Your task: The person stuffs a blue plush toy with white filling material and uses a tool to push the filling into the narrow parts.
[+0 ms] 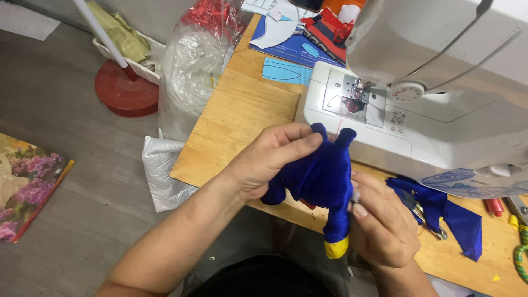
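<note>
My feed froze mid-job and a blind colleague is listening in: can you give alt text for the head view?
Both hands hold a small blue sewn fabric piece with a yellow tip over a wooden table: the left hand pinches its top, the right hand grips its lower side. A white sewing machine stands behind, with blue fabric scraps at right.

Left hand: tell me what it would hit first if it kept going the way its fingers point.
The left hand points up and right over the blue fabric toy. Beyond the toy, the white sewing machine base likely comes first, though depth is unclear.
</note>
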